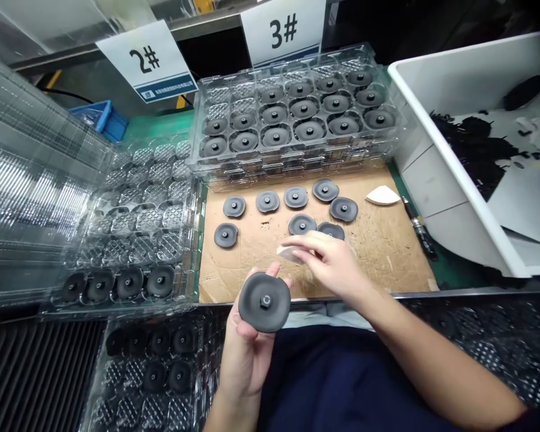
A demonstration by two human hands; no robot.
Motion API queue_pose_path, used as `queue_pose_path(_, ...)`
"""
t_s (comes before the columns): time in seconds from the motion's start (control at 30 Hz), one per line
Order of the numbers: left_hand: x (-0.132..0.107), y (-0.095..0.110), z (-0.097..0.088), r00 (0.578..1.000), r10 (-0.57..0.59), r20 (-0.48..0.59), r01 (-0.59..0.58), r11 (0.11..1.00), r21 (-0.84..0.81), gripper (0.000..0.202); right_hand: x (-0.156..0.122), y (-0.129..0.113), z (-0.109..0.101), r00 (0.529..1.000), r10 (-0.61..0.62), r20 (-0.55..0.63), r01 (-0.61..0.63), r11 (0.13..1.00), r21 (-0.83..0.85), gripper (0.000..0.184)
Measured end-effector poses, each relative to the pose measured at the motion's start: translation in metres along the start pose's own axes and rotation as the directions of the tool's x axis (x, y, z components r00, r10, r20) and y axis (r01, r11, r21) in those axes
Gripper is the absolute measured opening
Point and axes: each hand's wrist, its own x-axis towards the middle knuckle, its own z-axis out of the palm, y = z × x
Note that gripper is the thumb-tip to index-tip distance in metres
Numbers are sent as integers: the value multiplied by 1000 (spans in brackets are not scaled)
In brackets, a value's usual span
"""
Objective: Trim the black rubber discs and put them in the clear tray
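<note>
Head view: round grey disc, central nut, in left hand; whitish pad in right hand.

Green bench — numbered signs; white bin

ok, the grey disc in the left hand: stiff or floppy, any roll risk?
Probably fairly stiff: grey disc shows no sag, held at the rim by the left hand. Roll unlikely: matching discs lie flat on the cardboard.
</note>
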Motion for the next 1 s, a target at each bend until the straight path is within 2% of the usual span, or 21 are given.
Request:
queue_pose_path(0.07, 0, 3, 2, 999, -11, 40, 13, 999, -45, 60, -18, 25, 8, 992, 92, 83, -89, 995, -48, 25)
queue_pose_path(0.13, 0, 5, 5, 997, -30, 67, 33, 998, -52, 56, -39, 41, 17, 983, 63, 171, -57, 997, -44, 22)
queue_pose_path(0.23, 2, 5, 10, 994, -55, 95, 60, 997, -49, 54, -58, 42, 19, 980, 68, 189, -63, 997, -33, 18)
queue_pose_path(0.3, 3, 2, 13, 992, -59, 109, 66, 996, -56, 54, -53, 27, 8, 986, 121, 111, -119, 993, -24, 22)
queue_pose_path(0.37, 4, -2, 16, 993, -53, 105, 59, 997, -53, 55, -40, 2, -8, 988, 143, -52, -142, 990, 21, 26)
queue_pose_path(0.4, 4, -3, 17, 994, -54, 99, 58, 997, -43, 57, -33, -12, -15, 983, 114, -146, -106, 993, 56, 25)
queue_pose_path(0.43, 5, -5, 18, 994, -60, 92, 63, 998, -29, 59, -27, -26, -20, 976, 32, -216, -18, 998, 67, 25)
queue_pose_path(0.5, 6, -6, 19, 993, -91, 81, 90, 996, 5, 61, -19, -48, -25, 950, -192, -247, 206, 978, 33, 25)
queue_pose_path(0.57, 7, -5, 17, 992, -98, 78, 96, 995, 21, 56, -19, -59, -25, 937, -320, -143, 327, 945, 24, 25)
queue_pose_path(0.6, 8, -4, 16, 994, -83, 71, 81, 996, 22, 53, -19, -61, -24, 944, -325, -59, 328, 943, 48, 25)
queue_pose_path(0.67, 10, -4, 16, 998, -44, 50, 43, 999, 18, 50, -20, -59, -24, 961, -252, 115, 243, 966, 88, 21)
queue_pose_path(0.7, 10, -5, 17, 998, -40, 51, 39, 999, 19, 49, -19, -58, -24, 963, -214, 163, 204, 976, 74, 20)
queue_pose_path(0.73, 11, -6, 19, 997, -57, 59, 56, 998, 26, 49, -17, -56, -24, 972, -187, 145, 183, 982, 36, 21)
queue_pose_path(0.77, 10, -8, 21, 994, -84, 74, 82, 996, 37, 47, -16, -56, -23, 980, -186, 75, 188, 982, -19, 22)
queue_pose_path(0.83, 9, -9, 26, 985, -134, 110, 128, 990, 55, 47, -14, -55, -21, 963, -256, -82, 248, 964, -99, 27)
queue_pose_path(0.87, 8, -8, 26, 982, -143, 127, 137, 989, 53, 50, -15, -55, -20, 946, -307, -107, 298, 950, -93, 27)
queue_pose_path(0.93, 7, -4, 22, 976, -146, 159, 142, 989, 34, 54, -21, -54, -24, 928, -373, -20, 373, 928, -3, 25)
queue_pose_path(1.0, 6, 0, 14, 967, -154, 202, 154, 988, 13, 57, -30, -52, -32, 933, -340, 115, 336, 940, 54, 22)
